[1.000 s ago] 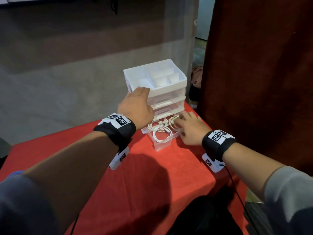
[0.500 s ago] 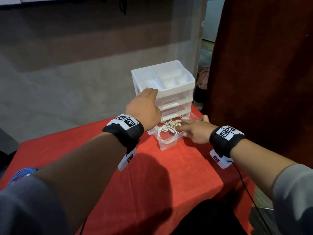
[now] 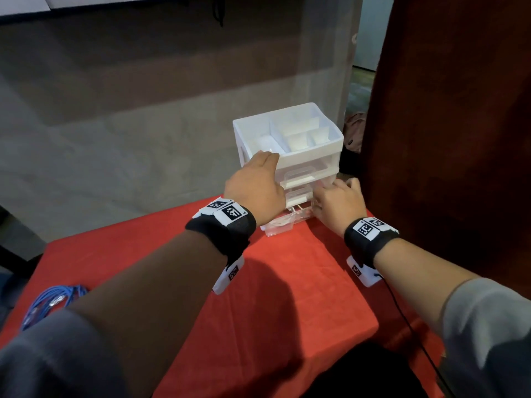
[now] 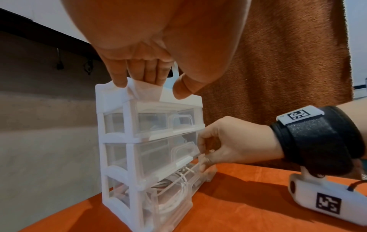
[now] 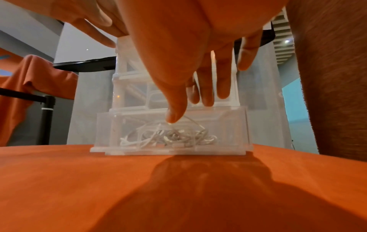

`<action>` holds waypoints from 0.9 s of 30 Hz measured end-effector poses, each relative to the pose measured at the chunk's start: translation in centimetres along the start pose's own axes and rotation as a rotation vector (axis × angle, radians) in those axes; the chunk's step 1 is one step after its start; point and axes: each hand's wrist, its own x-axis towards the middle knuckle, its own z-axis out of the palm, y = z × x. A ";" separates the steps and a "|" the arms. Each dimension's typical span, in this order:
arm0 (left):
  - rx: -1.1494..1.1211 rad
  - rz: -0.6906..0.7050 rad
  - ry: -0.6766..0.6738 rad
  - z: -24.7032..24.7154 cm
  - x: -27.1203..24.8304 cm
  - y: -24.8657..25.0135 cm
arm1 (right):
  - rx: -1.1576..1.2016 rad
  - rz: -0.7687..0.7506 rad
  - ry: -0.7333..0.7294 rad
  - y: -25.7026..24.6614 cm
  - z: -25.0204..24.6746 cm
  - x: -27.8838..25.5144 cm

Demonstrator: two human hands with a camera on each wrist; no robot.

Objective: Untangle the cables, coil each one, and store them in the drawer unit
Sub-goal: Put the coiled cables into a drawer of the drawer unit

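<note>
Pushed nearly shut since before, the bottom drawer [image 3: 283,224] holds white cables [image 5: 166,136]; right hand [image 3: 339,203] fingers press it, left hand [image 3: 255,188] flat atop the drawer unit [image 3: 290,145], leaving the blue cable [image 3: 51,303].

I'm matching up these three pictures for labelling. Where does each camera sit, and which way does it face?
Head: worn on the head, looking forward and down at the white plastic drawer unit on the red tablecloth; both forearms, left hand, right hand.
Left wrist: under the left hand, facing the unit's side; right hand in view.
Right wrist: low under the right hand, facing the clear bottom drawer of white cables.
All three share the unit.
</note>
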 end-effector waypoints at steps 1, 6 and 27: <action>-0.007 0.001 -0.002 0.0 0.0 0.0 | 0.001 0.021 -0.006 -0.1 -0.1 0.0; -0.024 -0.001 -0.014 -0.2 0.0 0.0 | 0.153 0.162 -0.185 -0.9 0.2 0.7; -0.032 0.008 -0.150 -2.0 0.3 -0.5 | 1.552 0.622 -0.469 -5.6 -5.7 -4.6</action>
